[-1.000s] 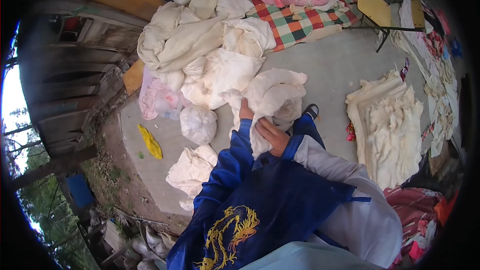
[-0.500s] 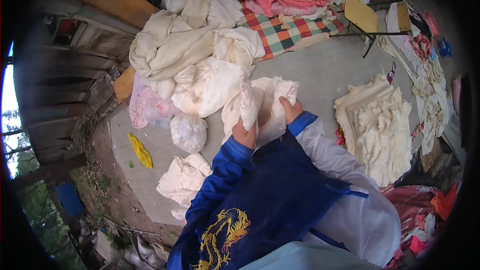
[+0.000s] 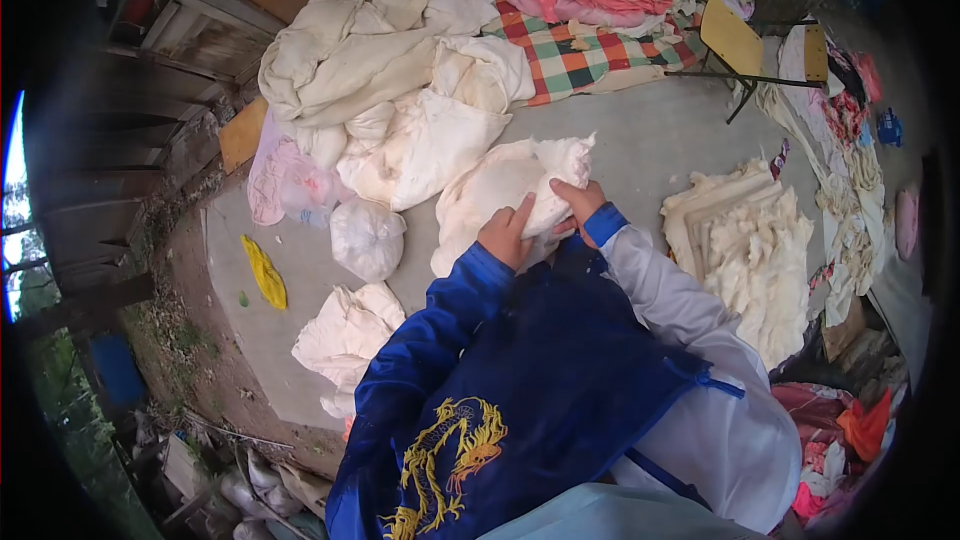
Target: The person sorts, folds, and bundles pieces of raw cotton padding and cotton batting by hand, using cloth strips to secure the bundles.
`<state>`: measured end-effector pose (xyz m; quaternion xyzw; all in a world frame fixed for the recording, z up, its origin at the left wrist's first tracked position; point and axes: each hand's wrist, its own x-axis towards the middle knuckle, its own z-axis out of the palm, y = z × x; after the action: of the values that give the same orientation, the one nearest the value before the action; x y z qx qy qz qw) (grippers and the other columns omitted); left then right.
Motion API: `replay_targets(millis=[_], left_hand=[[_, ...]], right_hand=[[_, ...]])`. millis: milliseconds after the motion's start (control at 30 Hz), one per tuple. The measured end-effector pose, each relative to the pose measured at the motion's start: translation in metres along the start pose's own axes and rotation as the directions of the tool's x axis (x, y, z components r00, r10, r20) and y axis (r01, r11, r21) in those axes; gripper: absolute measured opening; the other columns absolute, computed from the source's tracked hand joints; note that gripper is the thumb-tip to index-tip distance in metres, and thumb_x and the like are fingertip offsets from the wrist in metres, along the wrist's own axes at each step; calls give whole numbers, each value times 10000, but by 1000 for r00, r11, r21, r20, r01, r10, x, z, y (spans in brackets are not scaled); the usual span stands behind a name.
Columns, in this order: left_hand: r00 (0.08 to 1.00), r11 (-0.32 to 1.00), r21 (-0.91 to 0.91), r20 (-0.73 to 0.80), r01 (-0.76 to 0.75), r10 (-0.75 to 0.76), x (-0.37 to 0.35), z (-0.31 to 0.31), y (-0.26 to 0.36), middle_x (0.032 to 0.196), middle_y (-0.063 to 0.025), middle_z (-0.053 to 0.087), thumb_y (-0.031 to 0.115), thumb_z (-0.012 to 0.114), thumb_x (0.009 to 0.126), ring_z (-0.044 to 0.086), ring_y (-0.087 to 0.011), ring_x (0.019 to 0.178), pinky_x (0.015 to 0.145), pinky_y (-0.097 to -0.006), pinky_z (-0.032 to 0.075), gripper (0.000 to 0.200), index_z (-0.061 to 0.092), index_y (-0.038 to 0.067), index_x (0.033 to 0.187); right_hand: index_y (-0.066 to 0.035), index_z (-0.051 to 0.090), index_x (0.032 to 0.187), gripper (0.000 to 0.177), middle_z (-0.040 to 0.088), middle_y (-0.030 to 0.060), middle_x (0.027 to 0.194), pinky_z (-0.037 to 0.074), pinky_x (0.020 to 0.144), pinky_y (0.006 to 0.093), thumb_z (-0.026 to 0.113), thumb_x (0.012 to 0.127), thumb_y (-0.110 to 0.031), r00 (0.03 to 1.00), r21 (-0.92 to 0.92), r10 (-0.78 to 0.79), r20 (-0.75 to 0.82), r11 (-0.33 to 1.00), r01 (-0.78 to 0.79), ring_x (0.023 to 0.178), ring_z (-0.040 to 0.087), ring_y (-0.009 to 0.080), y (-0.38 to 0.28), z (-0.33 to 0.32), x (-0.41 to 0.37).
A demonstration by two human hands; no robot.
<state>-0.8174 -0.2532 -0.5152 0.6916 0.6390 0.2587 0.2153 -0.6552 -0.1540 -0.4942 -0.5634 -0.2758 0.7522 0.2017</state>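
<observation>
A sheet of off-white cotton batting [image 3: 500, 180] is in both my hands, in front of my body. My left hand [image 3: 508, 233] grips its near edge, with the forefinger extended over the sheet. Close beside it, my right hand [image 3: 580, 202] is closed on the right end of the batting, thumb on top. Some of the fingers are hidden under the material. Just beyond lies a large heap of white batting and cloth [image 3: 420, 150]. To the right stands a layered stack of cream batting [image 3: 750, 250].
A tied white plastic bag [image 3: 368, 240], a yellow cloth [image 3: 263, 272] and a loose white piece [image 3: 345, 335] lie on the left of the grey ground sheet [image 3: 610, 115]. A yellow-seated chair [image 3: 732, 37] and checked blanket [image 3: 560, 60] are at the back.
My hands have come closer together. The batting, earlier raised in separate folds between them, now lies flatter and stretches to the left. The whole view has shifted slightly.
</observation>
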Motion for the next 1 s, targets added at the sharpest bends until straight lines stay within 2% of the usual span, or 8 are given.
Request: replay_targets(millis=[133, 267, 333, 467, 633, 767, 900, 1000], left_hand=[[815, 955, -154, -498, 255, -298, 2, 24, -36, 983, -200, 546, 7, 602, 683, 539, -382, 887, 776, -436, 458, 634, 448, 14, 1297], [623, 867, -215, -620, 451, -477, -21, 36, -111, 1058, -218, 578, 21, 607, 714, 561, -388, 967, 839, -430, 460, 504, 513, 3, 1209], [572, 787, -259, -567, 560, -593, -38, 34, -139, 1060, -223, 598, 42, 622, 724, 574, -383, 990, 862, -421, 462, 443, 547, -4, 1159], [607, 815, -369, -545, 446, -579, -52, 24, -158, 939, -188, 646, 90, 672, 728, 611, -364, 919, 823, -416, 478, 385, 585, 0, 1092], [606, 823, -503, -576, 265, -548, -40, 10, -104, 912, -195, 647, 169, 794, 673, 615, -363, 886, 795, -416, 482, 476, 588, -6, 1065], [727, 951, -265, -620, 159, -294, -44, 17, -70, 1031, -187, 594, 54, 706, 665, 549, -370, 1016, 904, -427, 424, 407, 579, 18, 1050], [673, 951, -306, -695, 38, -251, -29, 22, -29, 1156, -236, 505, 17, 659, 674, 491, -410, 1066, 935, -442, 389, 395, 548, 7, 1053], [710, 987, -113, -704, -114, 2, -12, 0, 4, 1134, -222, 531, 32, 668, 663, 496, -399, 1055, 906, -444, 387, 366, 543, 7, 1007]], right_hand=[[5, 509, 1159, 403, 644, 139, 992, 567, 465, 326, 638, 857, -230, 923, 267, -381, 53, 896, 354, 776, 677, 252, -74, 50, -19], [-3, 550, 1112, 307, 651, 113, 991, 548, 477, 344, 598, 898, -217, 699, 385, -675, 235, 725, 571, 789, 676, 226, -163, 93, -81], [-3, 556, 1122, 321, 645, 121, 1042, 532, 684, 383, 573, 912, -245, 566, 478, -790, 236, 601, 640, 892, 654, 223, -201, 106, -123], [-14, 583, 1107, 356, 653, 117, 1041, 527, 755, 377, 590, 899, -303, 357, 602, -911, 205, 405, 688, 905, 653, 206, -267, 116, -202], [-14, 578, 1115, 359, 649, 121, 1049, 525, 762, 377, 589, 899, -300, 237, 502, -946, 219, 318, 804, 913, 649, 209, -305, 78, -249], [-15, 574, 1122, 361, 646, 123, 1054, 524, 767, 377, 588, 899, -298, 203, 322, -966, 164, 246, 914, 920, 647, 211, -313, 33, -286], [-15, 570, 1128, 363, 644, 126, 1060, 522, 773, 377, 587, 900, -296, 182, 58, -981, 75, 186, 981, 927, 644, 214, -306, -18, -332], [-15, 567, 1133, 365, 641, 127, 1064, 521, 777, 377, 586, 900, -295, 163, -136, -987, 8, 160, 978, 932, 642, 216, -291, -52, -371]])
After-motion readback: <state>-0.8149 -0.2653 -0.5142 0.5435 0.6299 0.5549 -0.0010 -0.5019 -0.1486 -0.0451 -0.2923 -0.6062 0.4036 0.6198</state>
